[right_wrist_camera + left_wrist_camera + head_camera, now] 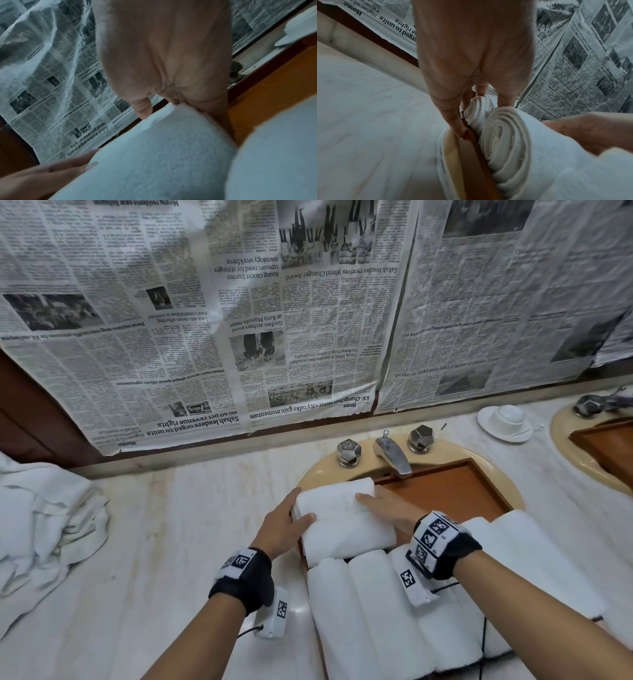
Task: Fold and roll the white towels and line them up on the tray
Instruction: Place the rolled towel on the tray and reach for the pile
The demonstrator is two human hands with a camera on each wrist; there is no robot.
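Head view: rolled towel [342,518] lying crosswise at the left end of the wooden tray [455,491], just behind a row of rolled towels [394,604]. Left hand [286,525] cupped on its left end, thumb on top. Right hand [387,508] laid on its right part, fingers straight and close together.

Left wrist view: fingers [453,119] extended down, pressed together, touching the tray [476,146] rim beside a towel spiral [505,146].

Right wrist view: fingers [144,109] slightly curled, resting on the towel [154,155].
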